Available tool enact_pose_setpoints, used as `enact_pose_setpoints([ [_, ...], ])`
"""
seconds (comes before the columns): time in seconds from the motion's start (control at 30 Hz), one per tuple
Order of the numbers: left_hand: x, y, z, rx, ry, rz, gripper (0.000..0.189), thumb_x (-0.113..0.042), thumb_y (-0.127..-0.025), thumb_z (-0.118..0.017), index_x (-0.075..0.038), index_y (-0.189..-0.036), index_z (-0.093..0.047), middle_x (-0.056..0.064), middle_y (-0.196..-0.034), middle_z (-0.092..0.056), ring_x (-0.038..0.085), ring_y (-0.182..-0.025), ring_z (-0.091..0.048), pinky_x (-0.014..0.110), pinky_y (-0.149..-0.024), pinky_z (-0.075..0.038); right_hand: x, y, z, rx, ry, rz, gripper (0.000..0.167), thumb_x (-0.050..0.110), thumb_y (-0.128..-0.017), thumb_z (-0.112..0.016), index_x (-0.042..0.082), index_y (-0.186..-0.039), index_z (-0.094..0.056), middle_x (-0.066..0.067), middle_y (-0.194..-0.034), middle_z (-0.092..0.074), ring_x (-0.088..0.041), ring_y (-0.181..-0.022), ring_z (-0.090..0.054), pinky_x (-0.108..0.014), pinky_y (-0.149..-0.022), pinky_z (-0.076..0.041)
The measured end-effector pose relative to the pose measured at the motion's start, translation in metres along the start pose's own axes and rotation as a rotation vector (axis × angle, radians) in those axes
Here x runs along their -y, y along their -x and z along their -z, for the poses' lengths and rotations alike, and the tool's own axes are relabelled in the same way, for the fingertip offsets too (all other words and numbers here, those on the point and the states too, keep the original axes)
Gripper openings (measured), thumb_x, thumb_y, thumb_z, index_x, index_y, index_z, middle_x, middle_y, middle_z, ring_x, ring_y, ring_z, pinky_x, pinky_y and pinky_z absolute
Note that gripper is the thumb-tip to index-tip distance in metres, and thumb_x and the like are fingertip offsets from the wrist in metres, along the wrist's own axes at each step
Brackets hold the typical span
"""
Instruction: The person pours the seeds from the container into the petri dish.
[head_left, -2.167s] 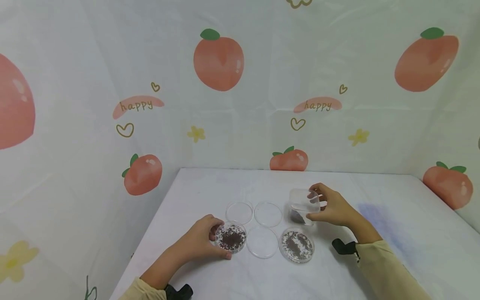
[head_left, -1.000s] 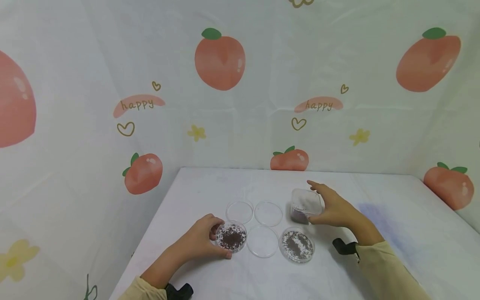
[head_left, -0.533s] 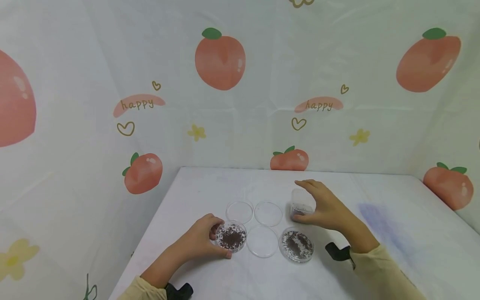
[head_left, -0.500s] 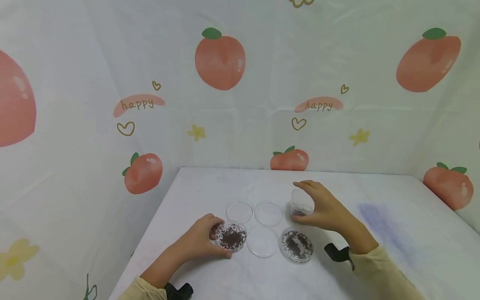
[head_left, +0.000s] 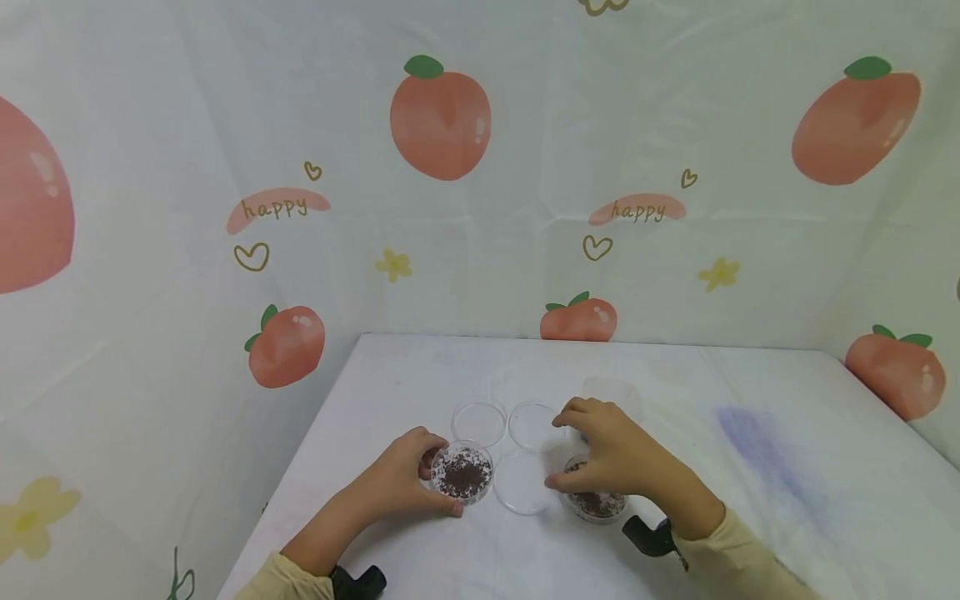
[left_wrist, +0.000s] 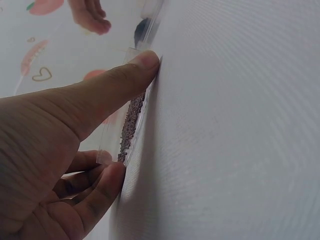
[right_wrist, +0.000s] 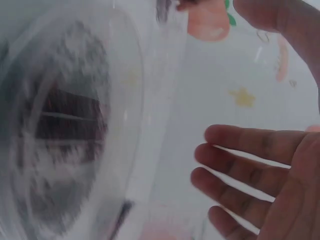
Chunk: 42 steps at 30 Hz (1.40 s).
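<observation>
My left hand (head_left: 405,477) grips a round clear petri dish (head_left: 462,473) holding dark brown granules, thumb on the near side and fingers on the far side. In the left wrist view the dish (left_wrist: 132,122) is edge-on, with granules along its bottom. My right hand (head_left: 618,454) hovers with fingers and thumb apart over a second granule-filled petri dish (head_left: 600,505), partly covering it. Its fingertips are near a clear round dish or lid (head_left: 520,485) between the two filled dishes. In the right wrist view the spread fingers (right_wrist: 240,142) hold nothing.
Two more clear round dishes or lids (head_left: 478,424) lie behind, side by side. A clear square container (head_left: 615,390) stands at the back, mostly hidden by my right hand. A white cloth with a purple stain (head_left: 765,450) covers the table; a fruit-print curtain (head_left: 480,250) hangs around it.
My right hand has let go of the square container, which stands at the back, and moved left and nearer over the right filled dish. My left hand keeps its grip in place.
</observation>
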<state>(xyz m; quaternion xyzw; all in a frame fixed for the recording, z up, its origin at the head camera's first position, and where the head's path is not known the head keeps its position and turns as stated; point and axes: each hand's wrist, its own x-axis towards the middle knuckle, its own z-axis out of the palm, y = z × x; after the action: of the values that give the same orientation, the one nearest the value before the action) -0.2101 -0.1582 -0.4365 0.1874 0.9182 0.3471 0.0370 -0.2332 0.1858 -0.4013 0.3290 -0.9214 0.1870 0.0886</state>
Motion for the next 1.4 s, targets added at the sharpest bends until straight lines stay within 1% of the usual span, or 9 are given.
enact_pose_setpoints([
  [0.13, 0.001, 0.0, 0.0, -0.002, 0.006, 0.002, 0.093, -0.044, -0.06, -0.105, 0.002, -0.132, -0.067, -0.001, -0.101, -0.059, 0.009, -0.087, -0.056, 0.022, -0.077, -0.054, 0.01, 0.001, -0.007, 0.037, 0.008, 0.006, 0.058, 0.058, -0.073, -0.09, 0.014, -0.108, -0.078, 0.01, -0.103, -0.068, -0.013, -0.096, -0.066, -0.039, -0.087, -0.055],
  [0.3, 0.001, 0.0, 0.0, -0.002, -0.001, 0.001, 0.094, -0.044, -0.06, -0.105, 0.002, -0.132, -0.067, -0.001, -0.101, -0.059, 0.01, -0.088, -0.056, 0.023, -0.077, -0.053, 0.014, 0.003, -0.017, 0.071, 0.045, 0.012, 0.062, 0.065, -0.069, -0.089, 0.015, -0.103, -0.078, 0.014, -0.096, -0.063, -0.006, -0.087, -0.059, -0.033, -0.081, -0.053],
  [0.4, 0.001, -0.001, 0.0, -0.002, -0.007, 0.0, 0.094, -0.044, -0.06, -0.105, 0.002, -0.132, -0.067, -0.001, -0.101, -0.059, 0.01, -0.088, -0.056, 0.023, -0.077, -0.053, 0.014, 0.003, -0.022, 0.092, 0.058, 0.013, 0.065, 0.068, -0.068, -0.089, 0.014, -0.102, -0.078, 0.014, -0.093, -0.062, -0.006, -0.083, -0.057, -0.032, -0.078, -0.051],
  [0.5, 0.001, -0.001, 0.0, -0.003, -0.01, -0.003, 0.094, -0.045, -0.06, -0.105, 0.002, -0.133, -0.067, -0.001, -0.1, -0.058, 0.01, -0.087, -0.055, 0.023, -0.077, -0.053, 0.015, 0.003, -0.025, 0.114, 0.084, -0.002, 0.07, 0.072, -0.066, -0.087, 0.013, -0.103, -0.078, 0.012, -0.094, -0.063, -0.009, -0.087, -0.059, -0.035, -0.081, -0.051],
  [0.67, 0.0, 0.0, 0.001, -0.007, -0.007, -0.003, 0.094, -0.045, -0.06, -0.105, 0.002, -0.132, -0.067, -0.002, -0.099, -0.058, 0.009, -0.086, -0.055, 0.023, -0.076, -0.052, 0.018, 0.003, -0.027, 0.124, 0.128, -0.016, 0.071, 0.07, -0.064, -0.089, 0.012, -0.103, -0.077, 0.01, -0.094, -0.062, -0.013, -0.09, -0.06, -0.04, -0.085, -0.05],
  [0.93, 0.0, 0.0, 0.0, -0.015, -0.016, -0.015, 0.093, -0.043, -0.059, -0.105, 0.003, -0.131, -0.067, -0.001, -0.098, -0.058, 0.01, -0.084, -0.054, 0.023, -0.075, -0.051, 0.02, 0.001, -0.03, 0.132, 0.154, -0.024, 0.069, 0.068, -0.062, -0.09, 0.012, -0.099, -0.075, 0.011, -0.089, -0.057, -0.01, -0.083, -0.053, -0.038, -0.081, -0.048],
  [1.1, 0.002, -0.001, 0.0, -0.013, -0.014, -0.006, 0.093, -0.045, -0.06, -0.105, 0.001, -0.132, -0.068, -0.003, -0.098, -0.057, 0.009, -0.085, -0.055, 0.023, -0.076, -0.052, 0.018, 0.001, -0.033, 0.127, 0.176, -0.015, 0.072, 0.071, -0.063, -0.089, 0.012, -0.102, -0.074, 0.01, -0.091, -0.057, -0.01, -0.085, -0.054, -0.041, -0.084, -0.051],
  [1.2, 0.001, -0.001, 0.001, -0.01, -0.012, -0.006, 0.093, -0.045, -0.06, -0.104, 0.002, -0.132, -0.067, -0.002, -0.098, -0.057, 0.01, -0.085, -0.055, 0.023, -0.076, -0.053, 0.017, 0.001, -0.034, 0.125, 0.18, -0.012, 0.074, 0.072, -0.063, -0.089, 0.011, -0.104, -0.075, 0.009, -0.093, -0.058, -0.011, -0.086, -0.056, -0.043, -0.086, -0.053],
  [1.4, -0.003, 0.001, 0.002, 0.001, -0.005, -0.001, 0.093, -0.043, -0.061, -0.105, 0.003, -0.133, -0.066, 0.0, -0.103, -0.059, 0.012, -0.089, -0.057, 0.024, -0.079, -0.054, 0.016, 0.001, -0.035, 0.128, 0.18, -0.013, 0.072, 0.072, -0.064, -0.088, 0.013, -0.103, -0.074, 0.01, -0.093, -0.057, -0.009, -0.084, -0.053, -0.038, -0.079, -0.049],
])
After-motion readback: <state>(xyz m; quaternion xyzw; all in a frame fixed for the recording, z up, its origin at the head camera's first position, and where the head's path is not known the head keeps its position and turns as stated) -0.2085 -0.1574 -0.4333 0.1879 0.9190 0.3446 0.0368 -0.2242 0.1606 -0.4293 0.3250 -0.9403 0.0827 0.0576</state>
